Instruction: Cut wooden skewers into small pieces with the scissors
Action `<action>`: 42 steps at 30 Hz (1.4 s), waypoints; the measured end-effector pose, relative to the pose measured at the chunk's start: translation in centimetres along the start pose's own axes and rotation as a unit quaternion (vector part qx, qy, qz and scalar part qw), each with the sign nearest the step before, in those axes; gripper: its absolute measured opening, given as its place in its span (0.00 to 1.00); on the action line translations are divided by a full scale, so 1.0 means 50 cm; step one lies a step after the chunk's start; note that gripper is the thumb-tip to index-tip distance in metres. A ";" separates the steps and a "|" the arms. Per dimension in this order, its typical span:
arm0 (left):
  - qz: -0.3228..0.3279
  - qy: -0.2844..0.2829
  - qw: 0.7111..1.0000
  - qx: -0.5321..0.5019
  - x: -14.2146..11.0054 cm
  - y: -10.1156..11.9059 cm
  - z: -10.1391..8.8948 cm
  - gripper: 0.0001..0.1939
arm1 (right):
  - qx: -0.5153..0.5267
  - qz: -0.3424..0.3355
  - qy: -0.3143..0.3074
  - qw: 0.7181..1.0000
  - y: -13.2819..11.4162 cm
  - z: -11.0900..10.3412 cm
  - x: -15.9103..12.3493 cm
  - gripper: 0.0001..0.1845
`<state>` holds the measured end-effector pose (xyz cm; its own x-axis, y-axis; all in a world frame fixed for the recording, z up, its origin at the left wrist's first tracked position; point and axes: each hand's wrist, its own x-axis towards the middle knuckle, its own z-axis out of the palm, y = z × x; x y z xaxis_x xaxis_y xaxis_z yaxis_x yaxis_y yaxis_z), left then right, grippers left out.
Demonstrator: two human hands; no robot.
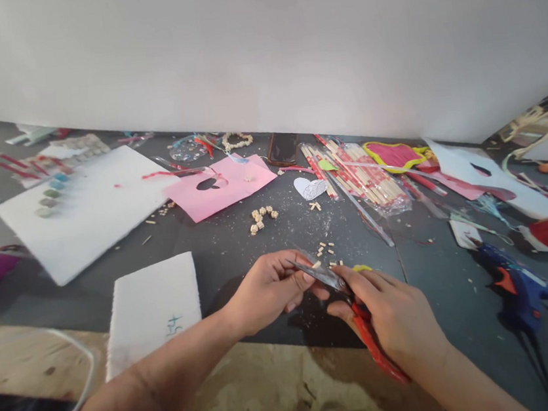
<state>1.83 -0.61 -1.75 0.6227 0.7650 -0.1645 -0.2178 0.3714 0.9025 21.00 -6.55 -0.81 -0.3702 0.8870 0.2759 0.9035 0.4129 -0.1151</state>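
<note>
The metal-bladed scissors with red handles (pixel 332 280) are gripped in the right hand (pixel 399 310), its fingers curled about the handles. The blades are pointed at the left hand (pixel 270 292), right beside its bunched thumb and fingertips. A small pale piece (pixel 317 264) is seen against the blades; whether it is pinched by the left fingers cannot be told. Short cream-coloured stick pieces (pixel 323 245) are scattered just beyond on the dark grey tabletop (pixel 228 237).

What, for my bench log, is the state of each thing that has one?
Scissors: in right hand, blade opening unclear
Phone: lying, screen dark
Pink paper: hole cut through
Glue gun: lying down, unheld
Sticks: bunched, partly in clear plastic
Small bits: loose, scattered
</note>
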 end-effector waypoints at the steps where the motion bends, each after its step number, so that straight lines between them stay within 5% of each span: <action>1: 0.004 0.002 1.000 -0.001 0.000 0.001 0.000 0.11 | 0.004 0.000 -0.001 1.000 0.000 0.001 0.001 0.23; 17: 0.008 0.012 1.000 0.018 -0.003 0.002 -0.004 0.07 | 0.033 0.017 -0.081 0.996 0.006 -0.009 0.012 0.36; 31: 0.005 -0.016 0.999 0.046 0.000 0.005 0.001 0.12 | 0.015 0.012 -0.028 0.999 -0.007 -0.009 0.003 0.21; 42: 0.025 0.037 0.998 0.046 0.002 0.002 -0.004 0.10 | 0.018 0.027 -0.046 0.998 -0.002 -0.002 0.010 0.24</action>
<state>1.73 -0.40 -1.77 0.5541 0.8197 -0.1448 -0.1748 0.2846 0.9426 20.75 -6.16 -0.55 -0.3408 0.9227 0.1804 0.9151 0.3696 -0.1615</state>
